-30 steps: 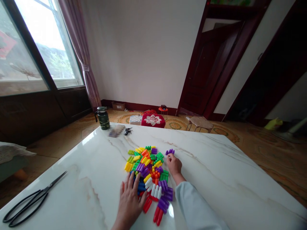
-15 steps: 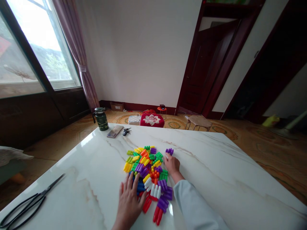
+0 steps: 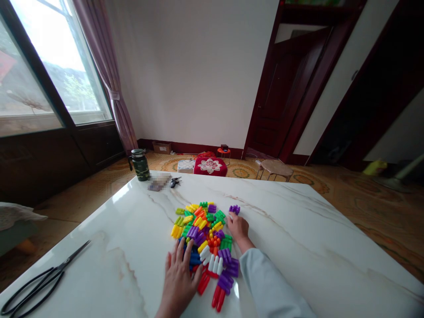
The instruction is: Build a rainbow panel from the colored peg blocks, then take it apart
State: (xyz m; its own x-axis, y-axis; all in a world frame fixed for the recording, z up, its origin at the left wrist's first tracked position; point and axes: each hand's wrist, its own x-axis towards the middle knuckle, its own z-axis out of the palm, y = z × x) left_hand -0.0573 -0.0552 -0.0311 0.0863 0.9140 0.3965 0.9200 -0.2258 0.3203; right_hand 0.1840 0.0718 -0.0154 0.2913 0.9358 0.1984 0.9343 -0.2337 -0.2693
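A heap of plastic building blocks in many colours (image 3: 200,224) lies in the middle of the marble-patterned table. My left hand (image 3: 179,276) rests at the near left side of the heap, palm down with fingers spread. Under and beside its fingers are blue blocks (image 3: 194,259), partly hidden. At the right side of the heap my right hand (image 3: 238,227) has its fingers curled against a purple building block (image 3: 234,209); the fingertips are mostly hidden. White blocks (image 3: 216,265), purple blocks (image 3: 225,282) and red blocks (image 3: 218,298) lie towards me.
Black-handled scissors (image 3: 49,276) lie at the left of the table (image 3: 285,247). A dark green flask (image 3: 141,165), a pixelated flat object (image 3: 159,182) and keys (image 3: 175,181) are near the far left corner. Beyond stand a red-covered stool (image 3: 210,166) and a round stool (image 3: 274,168).
Both hands and the blocks stay where they were. The phone near the flask now shows as a pixelated patch.
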